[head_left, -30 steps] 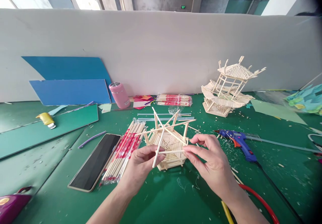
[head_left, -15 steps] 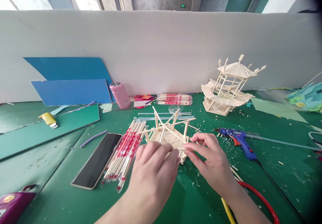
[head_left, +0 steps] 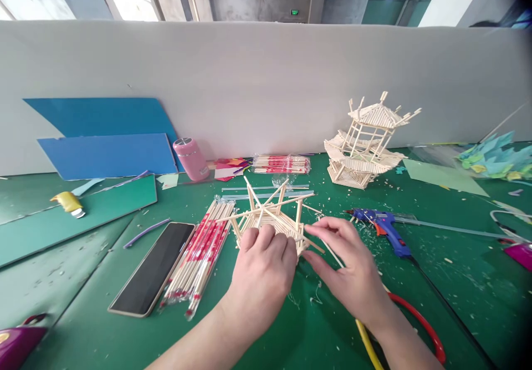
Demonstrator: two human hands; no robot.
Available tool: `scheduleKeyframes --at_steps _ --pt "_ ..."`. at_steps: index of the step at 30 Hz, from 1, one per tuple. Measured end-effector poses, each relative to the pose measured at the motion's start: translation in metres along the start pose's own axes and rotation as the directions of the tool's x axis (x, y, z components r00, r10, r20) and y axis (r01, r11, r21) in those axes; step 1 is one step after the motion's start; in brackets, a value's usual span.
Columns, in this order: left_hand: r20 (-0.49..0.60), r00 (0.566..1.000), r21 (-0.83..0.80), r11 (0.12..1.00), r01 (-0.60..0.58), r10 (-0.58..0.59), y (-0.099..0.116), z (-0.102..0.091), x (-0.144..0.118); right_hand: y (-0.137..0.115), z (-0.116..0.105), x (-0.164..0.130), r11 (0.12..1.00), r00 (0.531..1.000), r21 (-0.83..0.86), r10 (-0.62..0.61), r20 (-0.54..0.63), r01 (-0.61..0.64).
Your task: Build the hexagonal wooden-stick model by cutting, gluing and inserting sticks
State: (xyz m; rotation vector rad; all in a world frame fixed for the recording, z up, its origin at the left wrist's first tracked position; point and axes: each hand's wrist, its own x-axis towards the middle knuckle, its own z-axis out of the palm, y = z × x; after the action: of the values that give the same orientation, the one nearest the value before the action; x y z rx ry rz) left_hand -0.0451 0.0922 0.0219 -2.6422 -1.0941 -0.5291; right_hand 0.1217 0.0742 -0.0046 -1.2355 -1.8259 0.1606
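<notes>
1. Head view: two bare hands meet over one stick frame (head_left: 263,210), which sits mid-scene on the green surface (head_left: 137,353), its upper sticks crossing above a lattice base.
2. The left hand (head_left: 265,276) is curled over the frame's near side with knuckles up; its fingertips are hidden, so what it grips cannot be told.
3. The right hand (head_left: 347,265) is at the frame's right corner, thumb and forefinger apart; whether its other fingers hold the thin stick just beside them cannot be told.
4. One other stick structure, a tiered pavilion (head_left: 366,162), stands far right, well apart from the hands.
5. Packs of red-and-white wrapped sticks: what look like two, overlapping (head_left: 203,242), just left of the frame, and one more pack (head_left: 280,164) on the far side.
6. Two clear rods (head_left: 266,195) lie behind the frame.
7. One blue glue gun (head_left: 386,226) lies to the right, its cord running near.
8. One phone (head_left: 153,270) lies left of the near packs; one pink bottle (head_left: 191,159) stands far left of centre.
9. Two blue panels (head_left: 108,154) lean against the white partition (head_left: 249,82).
10. In the way: the left hand covers the frame's near part.
</notes>
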Motion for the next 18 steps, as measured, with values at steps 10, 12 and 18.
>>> scheduleKeyframes --at_steps 10,12,18 --pt "-0.18 0.982 -0.522 0.852 -0.045 -0.058 0.017 -0.009 -0.022 0.05 -0.075 -0.079 0.849 0.874 -0.215 0.482 -0.057 -0.482" --pt "-0.128 0.988 -0.689 0.724 -0.026 -0.086 0.03 -0.005 -0.029 0.05 -0.081 -0.102 0.839 0.866 -0.302 0.494 0.078 -0.452" --pt "0.53 0.822 -0.828 0.08 0.555 -0.207 0.063 0.022 -0.042 0.044 -0.077 -0.149 0.834 0.87 -0.479 0.427 0.246 -0.274"
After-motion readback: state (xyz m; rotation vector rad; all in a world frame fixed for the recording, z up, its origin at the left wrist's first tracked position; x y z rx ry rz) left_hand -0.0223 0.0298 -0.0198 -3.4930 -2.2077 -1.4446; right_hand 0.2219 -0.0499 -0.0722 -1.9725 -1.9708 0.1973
